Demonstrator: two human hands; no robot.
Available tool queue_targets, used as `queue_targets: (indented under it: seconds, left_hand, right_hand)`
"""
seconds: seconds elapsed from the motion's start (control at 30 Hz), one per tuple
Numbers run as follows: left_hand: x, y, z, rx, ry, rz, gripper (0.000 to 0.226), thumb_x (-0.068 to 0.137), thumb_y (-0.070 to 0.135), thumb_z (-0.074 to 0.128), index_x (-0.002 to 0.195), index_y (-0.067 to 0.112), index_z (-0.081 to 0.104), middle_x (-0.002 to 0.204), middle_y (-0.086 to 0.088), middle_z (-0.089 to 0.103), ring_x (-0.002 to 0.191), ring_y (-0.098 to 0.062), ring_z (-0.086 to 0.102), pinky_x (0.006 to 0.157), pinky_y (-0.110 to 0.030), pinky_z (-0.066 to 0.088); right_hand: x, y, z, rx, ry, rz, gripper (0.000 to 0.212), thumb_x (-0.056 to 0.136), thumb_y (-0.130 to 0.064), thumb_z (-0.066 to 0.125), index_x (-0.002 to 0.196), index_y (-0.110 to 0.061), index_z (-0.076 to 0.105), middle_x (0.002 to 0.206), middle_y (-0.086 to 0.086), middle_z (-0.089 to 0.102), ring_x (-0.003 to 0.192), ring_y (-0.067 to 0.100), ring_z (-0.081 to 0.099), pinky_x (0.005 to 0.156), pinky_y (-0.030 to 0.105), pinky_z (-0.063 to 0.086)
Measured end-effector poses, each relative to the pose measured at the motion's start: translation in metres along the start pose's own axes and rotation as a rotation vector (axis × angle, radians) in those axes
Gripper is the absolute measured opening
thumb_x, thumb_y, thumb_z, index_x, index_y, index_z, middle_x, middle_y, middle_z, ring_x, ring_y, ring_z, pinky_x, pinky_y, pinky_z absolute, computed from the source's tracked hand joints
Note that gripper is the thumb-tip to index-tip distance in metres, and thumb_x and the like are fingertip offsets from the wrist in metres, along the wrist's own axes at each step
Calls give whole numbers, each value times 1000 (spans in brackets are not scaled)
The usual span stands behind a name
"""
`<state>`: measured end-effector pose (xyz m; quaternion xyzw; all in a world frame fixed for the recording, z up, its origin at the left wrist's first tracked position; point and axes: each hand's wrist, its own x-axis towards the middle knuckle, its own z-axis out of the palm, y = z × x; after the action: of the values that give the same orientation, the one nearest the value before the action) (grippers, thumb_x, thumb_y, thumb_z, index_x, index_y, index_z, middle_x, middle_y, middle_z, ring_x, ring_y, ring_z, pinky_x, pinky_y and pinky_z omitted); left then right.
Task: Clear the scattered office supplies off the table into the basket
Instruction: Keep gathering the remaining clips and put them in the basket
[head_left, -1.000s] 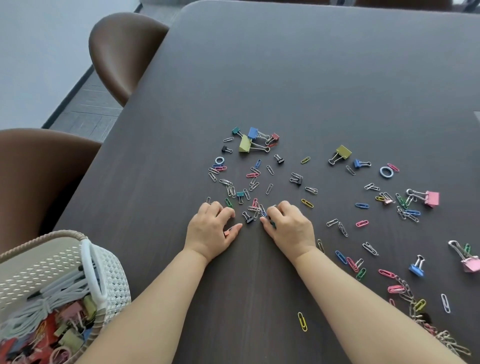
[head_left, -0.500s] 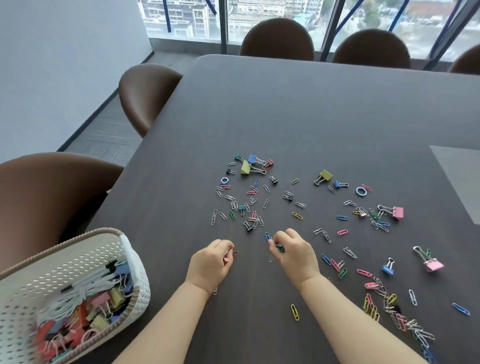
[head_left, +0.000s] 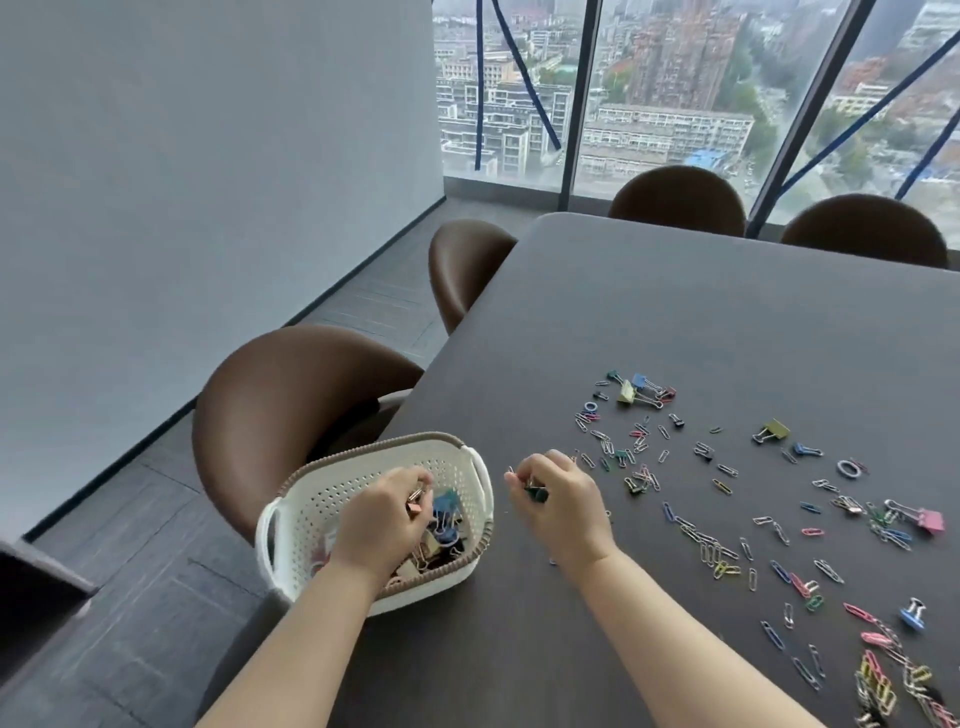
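A white perforated basket (head_left: 311, 499) with a brown rim sits at the table's left edge and holds binder clips and other supplies. My left hand (head_left: 382, 519) hovers over the basket's inside, fingers closed on a few small clips. My right hand (head_left: 563, 506) is just right of the basket above the table, closed on a dark green binder clip and paper clips. Several coloured paper clips (head_left: 706, 545) and binder clips (head_left: 636, 392) lie scattered over the dark table (head_left: 675, 312) to the right.
Brown chairs stand along the left side (head_left: 291, 384) and at the far end (head_left: 675, 200). A pink binder clip (head_left: 927, 519) lies near the right edge. Floor and a grey wall are on the left, windows beyond.
Both hands have left the clip pile with clips in them and moved left to the basket. My view has lifted and swung left, so the basket is now near the middle.
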<state>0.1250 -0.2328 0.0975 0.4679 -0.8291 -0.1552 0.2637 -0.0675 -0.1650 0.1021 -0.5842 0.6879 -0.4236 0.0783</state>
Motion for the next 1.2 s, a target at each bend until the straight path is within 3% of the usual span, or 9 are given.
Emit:
queue_targets:
  seconds: [0.13, 0.23, 0.33, 0.43, 0.63, 0.8, 0.9, 1.1, 1.2]
  left_hand:
    - [-13, -37, -25, 20, -242, -106, 44, 78, 44, 66, 116, 25, 55, 110, 7, 56, 97, -11, 54, 82, -23, 45]
    - [-15, -59, -36, 59, -367, -121, 57, 75, 52, 66, 123, 28, 48, 114, 6, 52, 104, -9, 48, 92, -27, 43]
    - [-14, -76, -42, 159, -381, -41, 48, 72, 60, 63, 108, 28, 53, 110, 11, 50, 110, -8, 43, 95, -25, 37]
    - [-13, -85, -46, 337, -319, 40, 43, 73, 67, 54, 86, 26, 49, 97, 10, 48, 101, -10, 44, 89, -25, 37]
    - [-14, -89, -52, 376, -328, 19, 51, 73, 73, 48, 78, 23, 42, 81, 9, 50, 72, -10, 50, 59, -21, 38]
    - [-14, -91, -50, 230, -303, 76, 44, 75, 60, 58, 95, 21, 56, 94, 10, 53, 84, -9, 53, 69, -19, 40]
    - [-16, -87, -46, 214, -206, 144, 31, 85, 49, 56, 91, 19, 63, 95, 6, 59, 89, -12, 56, 73, -23, 42]
    - [-19, -55, -23, 182, -123, 229, 11, 74, 27, 72, 70, 23, 62, 70, 10, 60, 63, -9, 59, 52, -17, 40]
    - [-17, -10, -2, 98, -82, 349, 13, 77, 30, 57, 73, 22, 66, 71, 8, 62, 63, -10, 60, 52, -20, 49]
  right_hand:
    - [3, -43, 49, 32, -126, -54, 18, 82, -24, 66, 76, -9, 60, 78, 0, 54, 63, 21, 50, 57, 29, 45]
    - [4, -63, 74, 0, -186, -24, 18, 87, -29, 60, 91, -11, 61, 93, -5, 53, 82, 14, 45, 74, 27, 43]
    - [5, -66, 89, -92, -297, 44, 33, 89, -37, 55, 119, -22, 53, 118, -5, 55, 95, 13, 53, 82, 27, 44]
    - [2, -62, 96, -133, -341, 101, 42, 88, -37, 56, 128, -24, 46, 117, -5, 57, 101, 13, 54, 85, 26, 45]
    - [-7, -55, 98, -234, -216, 64, 16, 89, -30, 57, 88, -16, 63, 88, -7, 62, 85, 14, 55, 66, 22, 38]
    - [-10, -51, 98, -262, -188, 46, 26, 92, -30, 52, 88, -12, 70, 93, -2, 63, 90, 17, 55, 67, 23, 37]
    - [-13, -49, 95, -265, -160, 28, 24, 93, -25, 49, 89, -9, 67, 93, 2, 63, 91, 22, 56, 64, 26, 37]
    - [-31, -32, 62, -271, -10, -11, 20, 82, -28, 44, 93, -20, 60, 88, 0, 64, 77, 26, 59, 67, 35, 52]
    - [-52, -6, 25, -323, 54, 82, 20, 78, -34, 42, 92, -25, 52, 90, -1, 63, 78, 25, 58, 71, 36, 49]
